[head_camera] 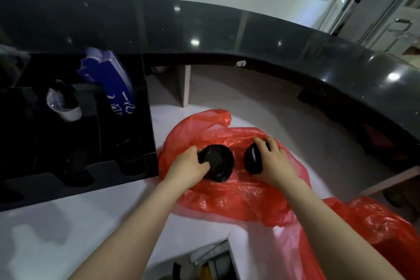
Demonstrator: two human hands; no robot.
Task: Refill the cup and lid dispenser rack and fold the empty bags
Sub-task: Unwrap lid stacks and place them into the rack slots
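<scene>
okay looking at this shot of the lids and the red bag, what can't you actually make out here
Head view only:
- Rack: slots too dark to tell how full.
- Left lids: count hidden; stack seen from above, left hand covers the edge.
- Right lids: right hand covers most.
- Red bag: lower right cut off by frame.
- Blue cups: print blurred.

We can't count the lids in the black stack (254, 158) under the right hand (273, 161); fingers cover its top. Left hand (189, 165) hides the near rim of the other black lid (217, 162). Dispenser rack (75, 134) is too dark to read its slots. Red bag (238, 198) runs off frame bottom-right.
</scene>
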